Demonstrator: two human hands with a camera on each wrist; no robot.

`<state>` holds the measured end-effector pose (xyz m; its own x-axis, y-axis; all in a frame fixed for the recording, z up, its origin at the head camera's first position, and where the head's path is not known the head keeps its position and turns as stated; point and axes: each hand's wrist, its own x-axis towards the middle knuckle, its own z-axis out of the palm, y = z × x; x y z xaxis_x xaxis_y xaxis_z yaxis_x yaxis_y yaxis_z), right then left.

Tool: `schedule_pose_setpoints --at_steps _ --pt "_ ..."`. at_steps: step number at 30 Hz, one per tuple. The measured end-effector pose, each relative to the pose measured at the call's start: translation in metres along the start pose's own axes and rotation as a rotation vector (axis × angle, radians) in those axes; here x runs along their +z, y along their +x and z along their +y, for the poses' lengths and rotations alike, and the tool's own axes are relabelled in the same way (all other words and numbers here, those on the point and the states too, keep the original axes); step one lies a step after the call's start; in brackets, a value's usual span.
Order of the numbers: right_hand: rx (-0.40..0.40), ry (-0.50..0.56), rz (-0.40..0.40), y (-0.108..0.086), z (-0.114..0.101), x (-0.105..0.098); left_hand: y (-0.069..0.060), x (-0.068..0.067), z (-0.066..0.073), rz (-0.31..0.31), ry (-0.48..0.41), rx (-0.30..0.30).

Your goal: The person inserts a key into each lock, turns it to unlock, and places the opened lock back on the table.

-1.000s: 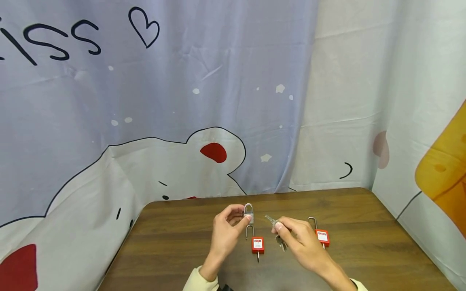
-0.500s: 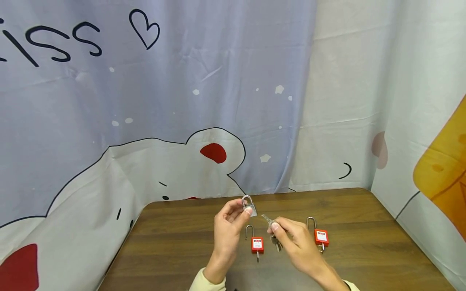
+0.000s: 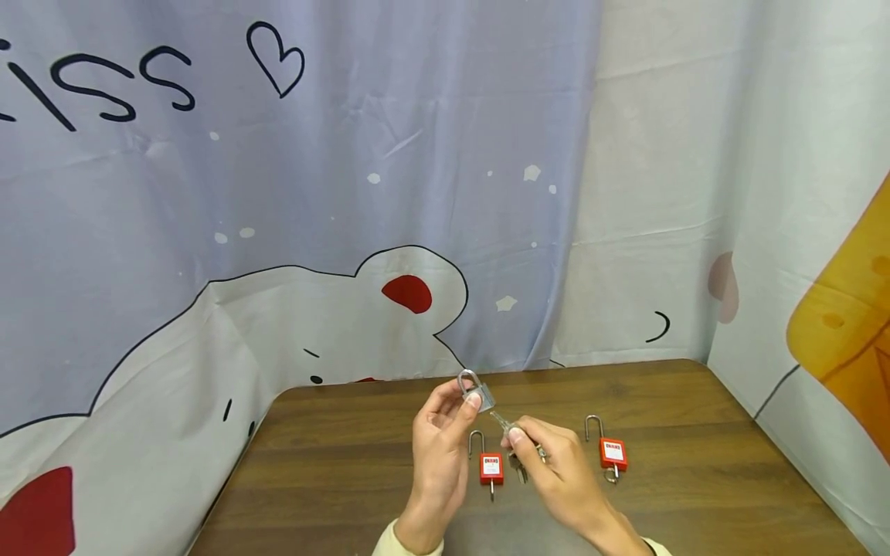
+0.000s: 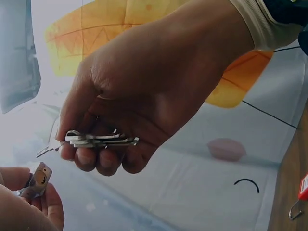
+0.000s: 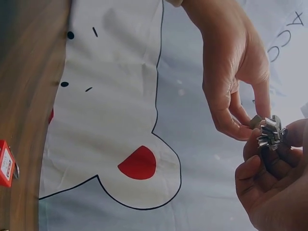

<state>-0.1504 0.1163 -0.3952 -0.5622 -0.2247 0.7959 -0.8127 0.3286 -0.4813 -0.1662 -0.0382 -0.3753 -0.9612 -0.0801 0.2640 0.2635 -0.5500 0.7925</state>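
Note:
My left hand (image 3: 439, 455) pinches a small silver padlock (image 3: 478, 397) between thumb and fingers, its shackle up and closed, its body tilted. The keyhole end of the padlock (image 4: 40, 179) shows in the left wrist view. With thumb and fingers my right hand (image 3: 563, 475) pinches a key (image 3: 502, 421), pointed toward the padlock's lower end. A small gap shows between key tip and padlock in the left wrist view. Several more keys (image 4: 103, 140) hang from the right hand in a bunch. The right wrist view shows the key bunch (image 5: 272, 134) partly covering the padlock.
Below the hands, a red padlock (image 3: 491, 468) lies on the wooden table (image 3: 334, 463) with its shackle open. Another red padlock (image 3: 613, 454), also unlatched, lies to the right; a key and ring stick out of its bottom. A printed curtain (image 3: 313, 193) hangs behind the table.
My left hand has raised the silver padlock slightly and tilted its bottom toward the right hand. The right hand has moved left, bringing the key close to the padlock.

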Motion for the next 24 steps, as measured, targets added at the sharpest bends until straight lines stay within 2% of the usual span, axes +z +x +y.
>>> schedule_pose_setpoints --at_steps 9,24 --pt "-0.008 0.01 0.026 0.0023 -0.0059 0.003 -0.0054 0.0047 0.0031 0.006 -0.085 -0.038" --pt "-0.01 0.015 0.036 0.0013 -0.0066 0.0062 -0.0105 0.0079 0.0031 0.015 -0.11 -0.028"
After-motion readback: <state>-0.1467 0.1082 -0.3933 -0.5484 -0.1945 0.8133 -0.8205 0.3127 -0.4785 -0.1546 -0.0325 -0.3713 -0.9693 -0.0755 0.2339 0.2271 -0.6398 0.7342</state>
